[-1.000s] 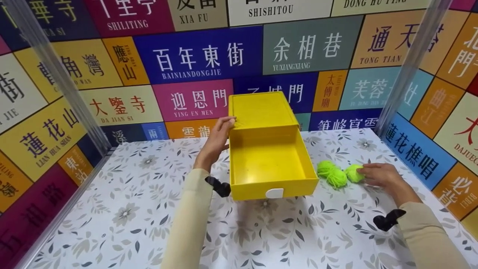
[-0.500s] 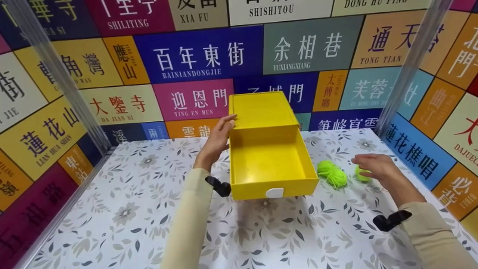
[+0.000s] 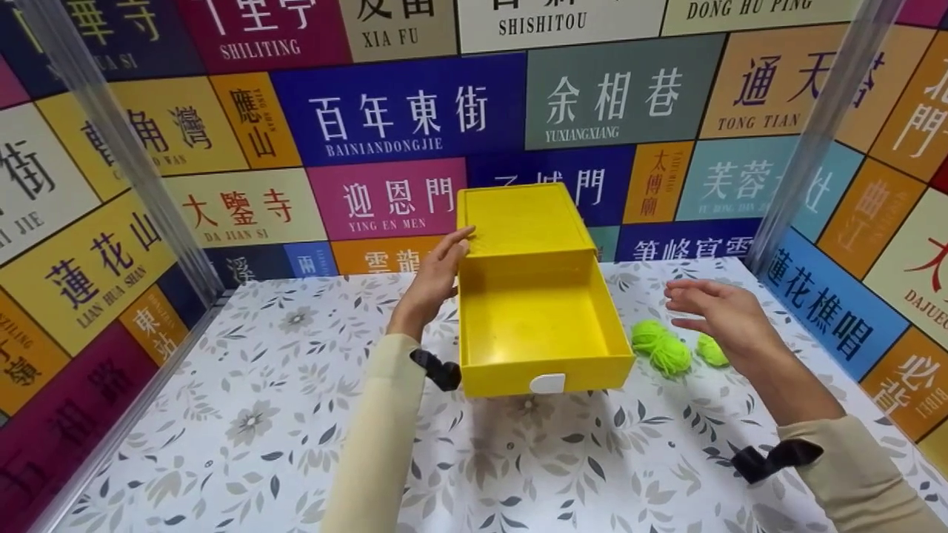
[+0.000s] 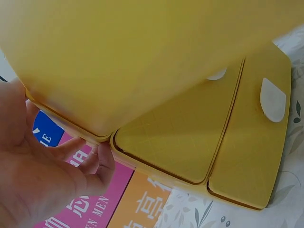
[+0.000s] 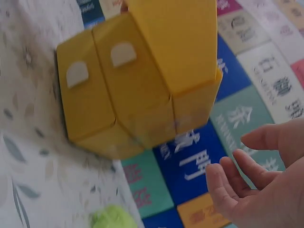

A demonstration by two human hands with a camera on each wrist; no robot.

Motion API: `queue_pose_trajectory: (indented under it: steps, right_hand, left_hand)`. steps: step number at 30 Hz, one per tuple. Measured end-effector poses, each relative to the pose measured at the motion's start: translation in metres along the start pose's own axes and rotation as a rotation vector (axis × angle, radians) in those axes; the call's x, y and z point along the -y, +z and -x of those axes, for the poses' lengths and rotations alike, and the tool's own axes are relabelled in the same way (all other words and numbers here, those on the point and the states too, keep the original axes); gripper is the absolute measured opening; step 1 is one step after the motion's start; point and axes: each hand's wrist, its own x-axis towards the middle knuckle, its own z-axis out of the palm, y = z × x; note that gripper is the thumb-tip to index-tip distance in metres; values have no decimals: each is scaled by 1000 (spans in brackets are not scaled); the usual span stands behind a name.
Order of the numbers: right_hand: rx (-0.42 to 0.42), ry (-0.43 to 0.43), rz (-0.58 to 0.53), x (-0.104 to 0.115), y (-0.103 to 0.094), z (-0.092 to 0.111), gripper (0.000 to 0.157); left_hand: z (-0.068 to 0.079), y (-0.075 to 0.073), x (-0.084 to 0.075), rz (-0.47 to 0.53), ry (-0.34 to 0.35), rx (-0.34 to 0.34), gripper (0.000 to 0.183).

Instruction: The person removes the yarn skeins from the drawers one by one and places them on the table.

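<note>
A yellow drawer cabinet (image 3: 522,222) stands in the middle of the table, its top drawer (image 3: 544,311) pulled far out and bare inside. White tabs mark the lower drawers (image 4: 247,152) in the left wrist view. At the cabinet's left side, my left hand (image 3: 429,281) grips the frame near the top edge. My right hand (image 3: 726,318) hovers to the right of the drawer, fingers loosely bent and holding nothing. Below it lie bright green yarn balls: a pair (image 3: 661,349) beside the cabinet, and another ball (image 3: 712,350) partly hidden behind the hand.
The table (image 3: 244,370) has a white cloth with a leaf print. A wall (image 3: 400,111) of coloured sign panels rises close behind the cabinet. Clear upright posts (image 3: 807,141) stand at the back corners.
My right hand has let go of the single yarn ball, rising and moving left toward the drawer. My left hand stays on the cabinet.
</note>
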Motion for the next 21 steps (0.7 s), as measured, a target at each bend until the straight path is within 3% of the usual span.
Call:
queue_pose_trajectory:
  steps: [5,14,21]
  right_hand:
    - [-1,-73,-19,19,12,19,54]
    - [70,-233,-102,39,31,55,43]
    - [166,-240,-183,43,50,75,43]
  left_hand:
    - [1,0,0,10,4,-4,40]
    - [0,0,0,14,-2,-4,37]
    - [-1,-1,2,4,-8,-13,35]
